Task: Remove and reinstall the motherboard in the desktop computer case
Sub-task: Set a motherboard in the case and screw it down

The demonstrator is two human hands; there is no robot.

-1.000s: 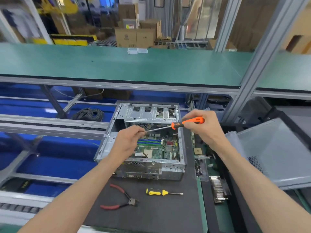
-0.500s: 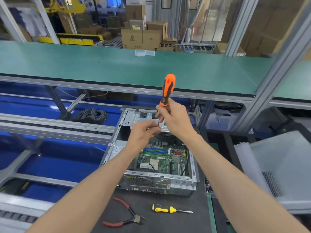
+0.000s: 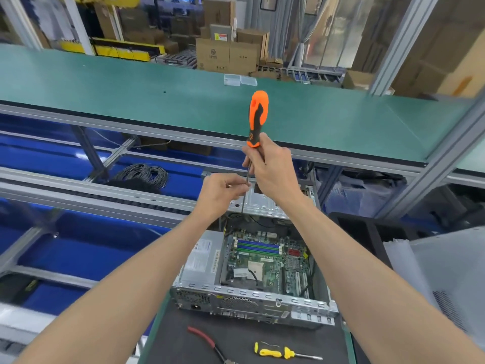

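Above the open case (image 3: 252, 303), right hand (image 3: 273, 166) grips upright screwdriver (image 3: 256, 119); left hand (image 3: 223, 190) pinches its shaft.

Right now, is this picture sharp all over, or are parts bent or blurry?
Head view: the middle is sharp, the orange screwdriver and motherboard crisp; the wide lens bows the green shelf and its frame posts; the left edge near the blue bins smears; lighting is even, with mild glare on the case metal.
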